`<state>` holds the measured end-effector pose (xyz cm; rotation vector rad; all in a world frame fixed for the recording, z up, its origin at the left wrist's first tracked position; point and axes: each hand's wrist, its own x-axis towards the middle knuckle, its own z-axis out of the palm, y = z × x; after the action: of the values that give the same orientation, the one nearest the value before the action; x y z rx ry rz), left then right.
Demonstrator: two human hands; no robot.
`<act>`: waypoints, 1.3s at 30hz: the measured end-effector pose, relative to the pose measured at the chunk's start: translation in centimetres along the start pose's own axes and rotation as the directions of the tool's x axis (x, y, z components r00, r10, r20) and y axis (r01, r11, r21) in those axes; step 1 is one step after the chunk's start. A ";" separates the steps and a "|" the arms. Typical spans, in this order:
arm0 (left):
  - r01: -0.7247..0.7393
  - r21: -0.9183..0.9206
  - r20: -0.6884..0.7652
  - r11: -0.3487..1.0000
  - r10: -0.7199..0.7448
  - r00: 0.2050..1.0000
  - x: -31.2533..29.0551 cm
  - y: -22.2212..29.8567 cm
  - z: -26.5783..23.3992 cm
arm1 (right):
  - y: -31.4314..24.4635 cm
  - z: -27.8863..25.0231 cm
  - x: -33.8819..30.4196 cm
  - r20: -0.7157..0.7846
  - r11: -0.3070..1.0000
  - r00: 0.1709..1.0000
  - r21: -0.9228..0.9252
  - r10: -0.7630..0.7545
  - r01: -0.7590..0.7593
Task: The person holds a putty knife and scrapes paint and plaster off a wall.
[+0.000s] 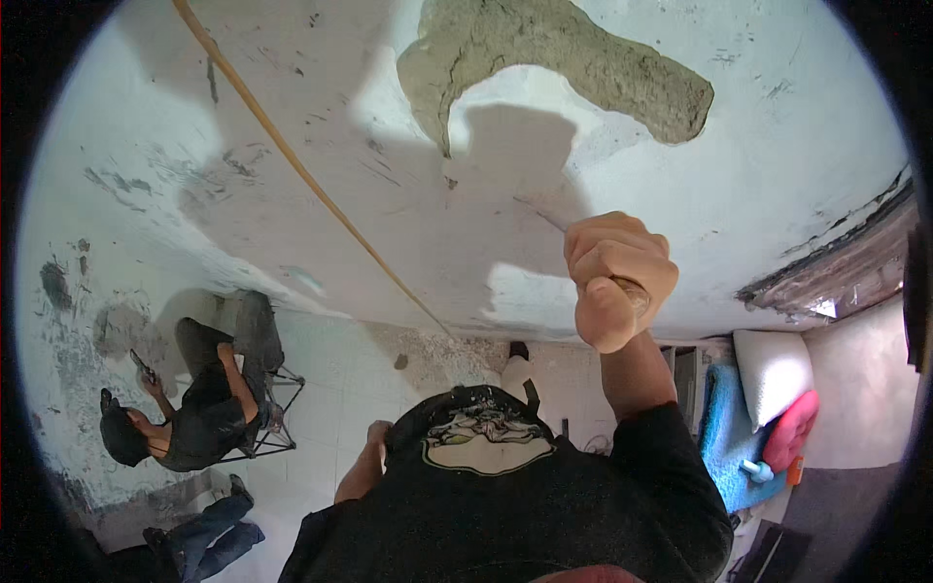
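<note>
My right hand [622, 277] is raised in front of the white wall [671, 204], its fingers wrapped round the handle of a thin-bladed hand tool [540, 213]. The handle's rounded end shows beside my thumb. From my fist the narrow blade points up and left toward the wall; I cannot tell whether its tip touches. Above it, a curved patch of bare grey-brown plaster [573, 49] shows where the white coat is gone. My left hand [374, 442] is low beside my body, partly behind my shirt, and its fingers are not clearly visible.
A long tan strip [292, 155] runs down across the wall. At left a person in dark clothes [209, 408] sits on a folding stool [277, 428], holding a tool; another person's legs [209, 534] show below. Debris [452, 360] lies along the wall's foot. Cushions [773, 374] are at right.
</note>
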<state>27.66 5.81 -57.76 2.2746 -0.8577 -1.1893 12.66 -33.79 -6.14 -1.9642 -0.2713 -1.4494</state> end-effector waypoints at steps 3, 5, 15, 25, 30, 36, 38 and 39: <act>0.020 0.256 0.012 0.967 -0.024 1.000 2.1 -4.8 2.4 | -1.8 0.5 1.4 0.004 0.987 0.998 0.149 -0.057 0.055; -0.096 0.350 0.055 0.932 0.082 0.995 3.1 -7.2 2.1 | -1.8 0.6 1.2 0.011 0.981 0.987 0.112 -0.160 0.158; 0.158 0.118 0.064 0.980 -0.166 0.984 4.7 -6.2 2.9 | -1.0 0.4 0.0 0.098 0.979 0.993 -0.185 -0.066 0.083; 0.057 0.406 0.076 0.912 -0.096 0.992 3.4 -3.4 1.3 | -2.1 0.9 1.0 0.055 0.992 0.990 0.011 -0.127 0.127; -0.098 0.378 0.056 0.921 0.083 0.995 2.6 -4.4 1.1 | -1.6 0.9 0.7 0.093 0.999 0.995 -0.011 0.033 -0.033; -0.064 0.549 0.030 0.833 0.057 0.998 1.9 -5.0 1.9 | 0.2 1.0 0.0 0.183 0.997 0.983 -0.072 -0.023 0.037; -0.043 0.573 0.006 0.819 0.049 0.999 3.0 -5.2 2.4 | -0.2 1.1 0.3 0.227 0.999 0.974 0.041 -0.023 0.014; 0.040 0.349 0.127 0.936 -0.090 0.988 3.4 -4.4 1.4 | -0.3 0.9 0.3 0.210 0.996 0.977 -0.084 -0.022 0.040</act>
<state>29.38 6.47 -63.15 2.5348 -1.1300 -1.3295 13.27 -33.04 -5.87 -2.1967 -0.3379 -1.2933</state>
